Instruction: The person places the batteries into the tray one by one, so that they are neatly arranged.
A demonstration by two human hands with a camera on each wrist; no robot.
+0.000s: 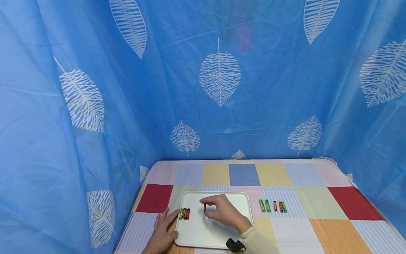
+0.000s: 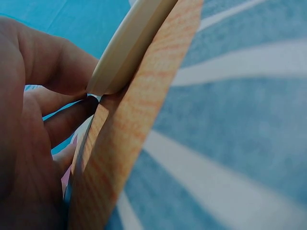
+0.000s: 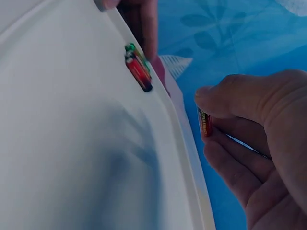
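Observation:
My right hand [image 1: 223,210] pinches a small red and black battery [image 3: 205,123] between thumb and fingertips, above the white tray [image 1: 206,238]. In the head view the battery stands upright in that pinch, partly covered by the fingers. A short row of batteries lies side by side near the tray's left rim: a green one [image 1: 181,213] and red ones [image 1: 188,214] beside it. My left hand [image 1: 163,233] rests at the tray's left edge, fingers loosely extended and touching the rim. In the left wrist view its thumb lies against that rim [image 2: 117,72].
Right of the tray, on the patchwork tablecloth [image 1: 295,233], lie two green batteries [image 1: 268,206], a dark red one [image 1: 275,206], and a red one [image 1: 281,207] next to a green one [image 1: 284,207]. A blue leaf-patterned curtain [image 1: 253,116] encloses the table's back and sides.

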